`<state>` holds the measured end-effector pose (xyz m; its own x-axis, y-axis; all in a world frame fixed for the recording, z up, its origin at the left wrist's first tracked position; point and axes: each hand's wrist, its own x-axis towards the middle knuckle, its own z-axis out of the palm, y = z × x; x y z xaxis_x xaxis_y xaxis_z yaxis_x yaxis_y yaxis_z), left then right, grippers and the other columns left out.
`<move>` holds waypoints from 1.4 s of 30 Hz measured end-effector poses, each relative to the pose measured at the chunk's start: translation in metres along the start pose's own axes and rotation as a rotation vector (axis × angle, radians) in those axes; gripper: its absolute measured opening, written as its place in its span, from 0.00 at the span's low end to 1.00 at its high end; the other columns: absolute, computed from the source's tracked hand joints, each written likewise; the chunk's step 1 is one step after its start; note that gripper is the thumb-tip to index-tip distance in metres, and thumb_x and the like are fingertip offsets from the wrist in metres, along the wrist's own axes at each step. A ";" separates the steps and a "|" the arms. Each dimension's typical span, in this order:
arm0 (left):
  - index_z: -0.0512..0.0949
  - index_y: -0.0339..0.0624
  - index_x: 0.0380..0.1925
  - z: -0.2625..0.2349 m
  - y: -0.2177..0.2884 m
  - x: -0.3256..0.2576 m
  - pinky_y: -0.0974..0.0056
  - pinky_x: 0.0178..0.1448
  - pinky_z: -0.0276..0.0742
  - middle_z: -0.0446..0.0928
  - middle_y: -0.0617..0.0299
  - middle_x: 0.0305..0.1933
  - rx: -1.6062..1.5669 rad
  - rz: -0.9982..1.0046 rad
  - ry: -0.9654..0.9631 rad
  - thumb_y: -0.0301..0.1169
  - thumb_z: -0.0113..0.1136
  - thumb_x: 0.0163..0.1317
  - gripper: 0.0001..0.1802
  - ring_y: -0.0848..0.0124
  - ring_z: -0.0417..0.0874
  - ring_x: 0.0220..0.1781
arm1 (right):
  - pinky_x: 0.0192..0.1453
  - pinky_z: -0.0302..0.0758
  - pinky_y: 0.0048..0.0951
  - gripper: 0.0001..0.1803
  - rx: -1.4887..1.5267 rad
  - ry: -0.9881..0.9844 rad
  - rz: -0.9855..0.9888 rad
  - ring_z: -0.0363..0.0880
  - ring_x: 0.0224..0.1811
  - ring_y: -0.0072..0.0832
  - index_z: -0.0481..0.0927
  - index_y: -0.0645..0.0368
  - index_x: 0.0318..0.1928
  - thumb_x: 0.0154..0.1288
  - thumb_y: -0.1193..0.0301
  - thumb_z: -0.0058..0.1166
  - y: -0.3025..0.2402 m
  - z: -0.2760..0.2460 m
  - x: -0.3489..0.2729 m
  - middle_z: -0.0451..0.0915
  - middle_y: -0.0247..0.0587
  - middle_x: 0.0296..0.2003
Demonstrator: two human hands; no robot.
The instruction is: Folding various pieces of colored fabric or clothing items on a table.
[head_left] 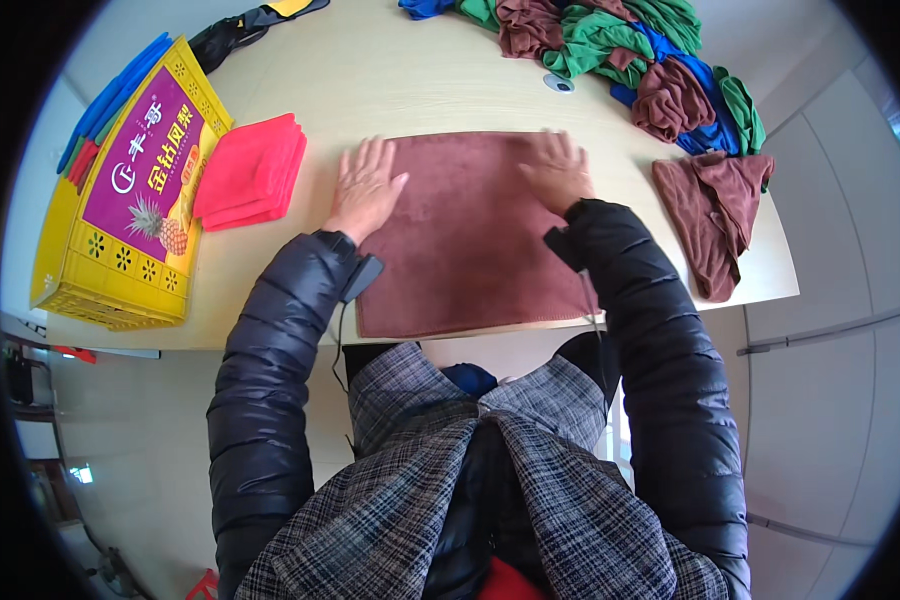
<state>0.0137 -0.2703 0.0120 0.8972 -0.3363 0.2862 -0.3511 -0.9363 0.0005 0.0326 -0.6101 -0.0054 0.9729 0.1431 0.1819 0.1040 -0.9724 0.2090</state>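
A brown cloth (470, 240) lies spread flat on the table in front of me, its near edge along the table's front edge. My left hand (367, 188) rests on its left side toward the far corner, fingers stretched out. On the far right corner lies my right hand (558, 172), flat with the fingers apart. Neither hand grips anything. To the left sits a stack of folded red cloths (250, 172). Another brown cloth (712, 215) lies crumpled on the right.
A yellow plastic crate (110, 285) with folded cloths (120, 95) in it stands at the left. Heaped brown, green and blue cloths (610, 55) cover the far right. A small oval object (559, 84) lies beside the heap. A dark and yellow item (260, 20) is at the far left.
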 end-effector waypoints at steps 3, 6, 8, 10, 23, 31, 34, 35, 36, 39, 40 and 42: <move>0.60 0.43 0.76 0.013 0.008 0.018 0.44 0.83 0.47 0.56 0.52 0.81 0.033 0.077 0.007 0.48 0.44 0.76 0.34 0.57 0.53 0.83 | 0.82 0.47 0.57 0.37 0.279 -0.067 -0.182 0.48 0.82 0.47 0.57 0.50 0.79 0.77 0.47 0.39 -0.087 -0.044 0.014 0.54 0.42 0.80; 0.61 0.43 0.75 0.024 0.017 0.037 0.45 0.83 0.48 0.58 0.52 0.81 -0.010 0.172 -0.046 0.46 0.44 0.76 0.33 0.57 0.54 0.83 | 0.82 0.46 0.57 0.38 0.374 -0.125 -0.210 0.48 0.83 0.46 0.57 0.50 0.79 0.77 0.45 0.38 -0.117 -0.035 0.024 0.55 0.42 0.80; 0.61 0.43 0.75 0.028 0.018 0.035 0.46 0.83 0.48 0.59 0.53 0.80 -0.113 0.156 -0.065 0.47 0.44 0.76 0.33 0.58 0.54 0.83 | 0.82 0.46 0.56 0.38 0.374 -0.121 -0.192 0.47 0.83 0.45 0.57 0.49 0.79 0.77 0.44 0.38 -0.108 -0.031 0.030 0.55 0.41 0.80; 0.61 0.43 0.75 0.032 0.015 0.037 0.47 0.83 0.47 0.59 0.53 0.80 -0.166 0.149 -0.078 0.47 0.43 0.76 0.33 0.59 0.54 0.83 | 0.83 0.46 0.55 0.39 0.378 -0.119 -0.159 0.47 0.83 0.44 0.57 0.49 0.79 0.77 0.42 0.37 -0.092 -0.025 0.036 0.54 0.39 0.80; 0.57 0.45 0.78 0.028 -0.017 0.021 0.49 0.84 0.44 0.55 0.55 0.82 -0.106 -0.141 -0.102 0.54 0.39 0.77 0.37 0.60 0.50 0.85 | 0.83 0.45 0.53 0.42 0.350 -0.131 0.138 0.44 0.84 0.43 0.55 0.46 0.80 0.76 0.38 0.34 0.005 -0.001 0.012 0.52 0.37 0.81; 0.56 0.45 0.78 0.016 -0.034 -0.008 0.44 0.83 0.46 0.54 0.54 0.83 -0.013 -0.238 -0.172 0.56 0.38 0.77 0.38 0.57 0.51 0.84 | 0.76 0.57 0.63 0.39 0.099 -0.156 0.247 0.50 0.81 0.49 0.57 0.42 0.79 0.75 0.38 0.36 0.065 0.039 -0.051 0.52 0.40 0.80; 0.61 0.43 0.75 0.024 -0.090 -0.044 0.40 0.81 0.49 0.61 0.52 0.77 0.262 -0.075 -0.030 0.58 0.40 0.75 0.39 0.55 0.57 0.81 | 0.74 0.60 0.66 0.37 0.041 -0.152 0.219 0.53 0.80 0.51 0.60 0.41 0.77 0.75 0.41 0.40 0.086 0.035 -0.069 0.55 0.42 0.79; 0.61 0.43 0.75 0.025 -0.084 -0.059 0.40 0.81 0.49 0.61 0.52 0.77 0.254 -0.075 -0.076 0.58 0.40 0.75 0.39 0.55 0.57 0.81 | 0.75 0.58 0.64 0.38 0.088 -0.168 0.249 0.53 0.80 0.50 0.60 0.44 0.77 0.75 0.41 0.41 0.093 0.035 -0.086 0.57 0.43 0.78; 0.60 0.43 0.75 0.003 -0.068 -0.061 0.40 0.81 0.48 0.60 0.52 0.78 0.215 -0.054 -0.053 0.59 0.40 0.75 0.39 0.55 0.56 0.81 | 0.77 0.57 0.63 0.39 0.133 -0.176 0.286 0.53 0.80 0.50 0.60 0.47 0.77 0.75 0.41 0.42 0.099 0.029 -0.100 0.58 0.44 0.78; 0.60 0.44 0.76 -0.014 -0.043 -0.105 0.39 0.82 0.46 0.58 0.53 0.80 0.051 -0.021 -0.056 0.61 0.43 0.73 0.41 0.55 0.54 0.82 | 0.80 0.53 0.57 0.42 0.455 0.097 0.069 0.52 0.81 0.49 0.58 0.53 0.78 0.74 0.42 0.45 0.069 0.015 -0.147 0.58 0.47 0.78; 0.60 0.44 0.76 -0.021 -0.032 -0.119 0.39 0.83 0.45 0.57 0.54 0.80 -0.104 0.035 -0.040 0.61 0.45 0.72 0.42 0.55 0.53 0.83 | 0.80 0.53 0.57 0.42 0.465 0.097 0.060 0.52 0.81 0.49 0.58 0.53 0.78 0.74 0.42 0.45 0.056 0.001 -0.160 0.58 0.47 0.78; 0.59 0.44 0.76 -0.046 -0.002 -0.154 0.40 0.84 0.44 0.56 0.54 0.81 -0.168 0.151 -0.058 0.59 0.51 0.70 0.43 0.56 0.53 0.83 | 0.82 0.51 0.52 0.44 0.515 0.116 -0.113 0.50 0.81 0.48 0.57 0.55 0.78 0.73 0.41 0.47 0.028 -0.027 -0.193 0.56 0.47 0.78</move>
<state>-0.1357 -0.2119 0.0117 0.8433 -0.4810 0.2400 -0.5178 -0.8466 0.1227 -0.1573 -0.6600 -0.0088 0.9233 0.2436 0.2969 0.3235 -0.9100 -0.2595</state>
